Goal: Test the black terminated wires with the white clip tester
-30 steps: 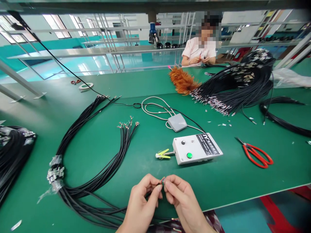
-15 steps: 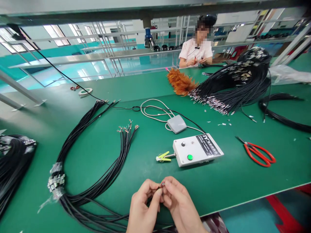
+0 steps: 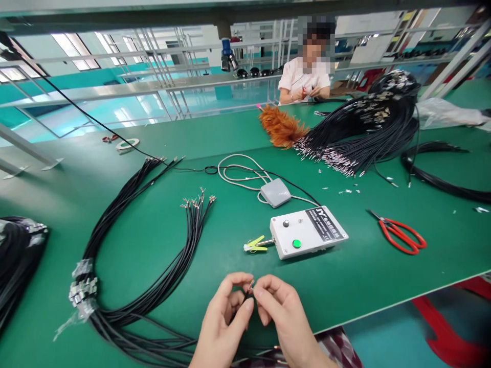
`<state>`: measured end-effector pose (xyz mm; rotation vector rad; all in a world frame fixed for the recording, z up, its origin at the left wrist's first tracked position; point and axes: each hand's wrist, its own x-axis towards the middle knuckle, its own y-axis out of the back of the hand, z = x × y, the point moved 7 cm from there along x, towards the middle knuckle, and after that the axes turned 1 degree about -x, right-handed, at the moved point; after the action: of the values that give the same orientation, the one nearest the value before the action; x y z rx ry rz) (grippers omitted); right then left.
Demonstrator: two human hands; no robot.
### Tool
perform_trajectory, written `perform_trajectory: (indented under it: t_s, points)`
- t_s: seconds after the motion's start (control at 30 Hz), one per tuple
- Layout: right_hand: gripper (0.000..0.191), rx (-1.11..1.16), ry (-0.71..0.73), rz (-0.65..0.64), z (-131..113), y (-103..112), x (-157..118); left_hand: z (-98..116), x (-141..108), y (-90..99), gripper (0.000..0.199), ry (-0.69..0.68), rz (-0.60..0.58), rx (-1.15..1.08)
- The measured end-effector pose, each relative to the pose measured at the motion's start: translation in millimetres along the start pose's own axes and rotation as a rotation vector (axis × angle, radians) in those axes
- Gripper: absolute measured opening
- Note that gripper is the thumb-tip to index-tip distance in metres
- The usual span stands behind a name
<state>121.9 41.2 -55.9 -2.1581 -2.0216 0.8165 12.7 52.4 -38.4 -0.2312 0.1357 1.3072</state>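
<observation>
At the front of the green table, my left hand (image 3: 226, 317) holds a black cable (image 3: 246, 296) near its stripped end, where thin coloured wires show. My right hand (image 3: 282, 314) pinches at those wires, thumb and forefinger together, just beside my left fingertips. Behind my hands lies a white box (image 3: 307, 232) with a green button and a yellow-green clip-like piece (image 3: 256, 244) on its shaft. A bundle of black cables (image 3: 180, 263) curves round on the left, bound with clear plastic, its wire ends fanned out.
Red-handled scissors (image 3: 402, 235) lie at the right. A grey pedal (image 3: 275, 192) with a looped cord sits behind the box. Farther back are an orange duster (image 3: 282, 126) and a large cable pile (image 3: 368, 128). A person (image 3: 305, 82) sits across the table.
My hands have parted slightly at the fingertips, and the wire end shows more upright between them. The whole view has shifted a little, so the table items appear farther left.
</observation>
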Motion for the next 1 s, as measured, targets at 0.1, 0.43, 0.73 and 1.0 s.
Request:
perform_trajectory:
  t_s: [0.1, 0.43, 0.73, 1.0]
  points:
    - [0.038, -0.058, 0.007, -0.018, -3.8, 3.2, 1.5, 10.3, 7.7, -4.3, 0.024, -0.051, -0.018, -0.01]
    - [0.025, -0.37, 0.087, -0.111, -16.9, 10.8, 8.0, 1.5, 10.9, -2.5, 0.029, 0.009, 0.109, 0.033]
    - [0.014, -0.921, 0.346, -0.106, -43.0, 19.0, 0.8, 1.4, 17.7, 10.0, 0.032, -0.011, 0.122, 0.13]
    - [0.037, -1.525, 0.96, -0.304, -57.6, -19.5, -8.9, 15.9, 10.0, -1.5, 0.024, -0.294, -0.052, 0.441]
